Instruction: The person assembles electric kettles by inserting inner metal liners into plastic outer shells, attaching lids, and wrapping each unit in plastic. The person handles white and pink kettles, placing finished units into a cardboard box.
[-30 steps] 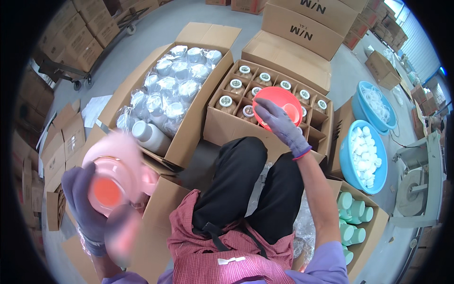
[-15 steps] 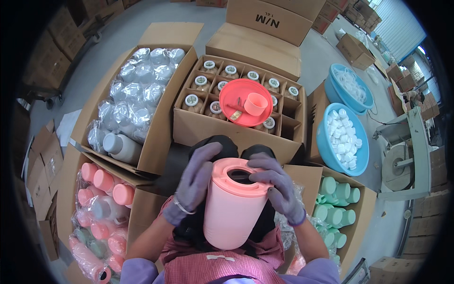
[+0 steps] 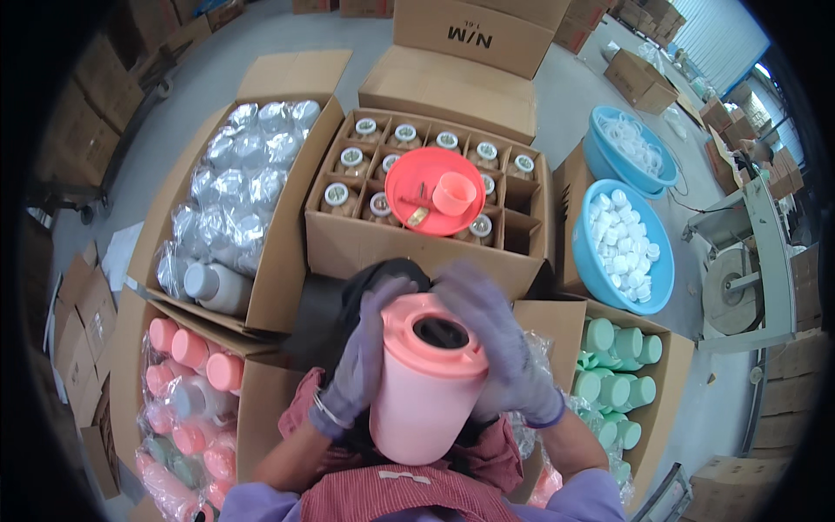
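A large brown cardboard box (image 3: 417,244) with divided cells of capped jars stands in front of the person, a round red plastic lid (image 3: 432,203) resting on top. Nearer, the tall pink plastic jug (image 3: 428,383) is held upright over the lap. The gloved left hand (image 3: 364,364) wraps its left side; the gloved right hand (image 3: 491,344) curls over the rim and right side.
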A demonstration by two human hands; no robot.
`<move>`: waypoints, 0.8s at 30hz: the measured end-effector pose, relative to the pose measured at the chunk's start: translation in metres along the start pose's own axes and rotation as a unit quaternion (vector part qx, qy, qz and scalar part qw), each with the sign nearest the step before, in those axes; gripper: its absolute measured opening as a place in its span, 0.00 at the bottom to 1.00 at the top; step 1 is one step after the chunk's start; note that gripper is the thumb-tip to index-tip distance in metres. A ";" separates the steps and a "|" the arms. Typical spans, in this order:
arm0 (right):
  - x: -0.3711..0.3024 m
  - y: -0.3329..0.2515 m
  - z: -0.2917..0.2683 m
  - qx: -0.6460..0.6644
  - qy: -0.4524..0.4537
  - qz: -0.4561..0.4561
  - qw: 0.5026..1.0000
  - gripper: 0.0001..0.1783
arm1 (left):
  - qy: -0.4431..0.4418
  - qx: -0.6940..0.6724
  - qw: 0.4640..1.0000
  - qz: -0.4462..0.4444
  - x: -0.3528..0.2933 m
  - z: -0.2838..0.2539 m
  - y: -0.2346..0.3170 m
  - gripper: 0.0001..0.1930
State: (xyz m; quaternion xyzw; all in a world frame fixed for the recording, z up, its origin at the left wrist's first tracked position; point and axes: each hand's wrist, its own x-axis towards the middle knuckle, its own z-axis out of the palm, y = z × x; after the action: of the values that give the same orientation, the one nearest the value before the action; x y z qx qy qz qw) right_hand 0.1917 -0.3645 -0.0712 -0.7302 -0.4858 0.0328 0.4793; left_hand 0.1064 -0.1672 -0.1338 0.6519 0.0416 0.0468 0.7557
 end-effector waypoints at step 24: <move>-0.013 0.055 -0.003 0.029 0.001 0.036 0.999 0.47 | -0.037 0.174 0.971 0.162 -0.005 0.006 0.036 0.21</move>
State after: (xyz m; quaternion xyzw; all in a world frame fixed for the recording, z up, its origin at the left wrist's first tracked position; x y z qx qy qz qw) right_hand 0.2237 -0.3802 -0.1153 -0.7331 -0.4575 0.0639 0.4992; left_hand 0.1016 -0.1687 -0.0969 0.7727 -0.0850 0.1365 0.6140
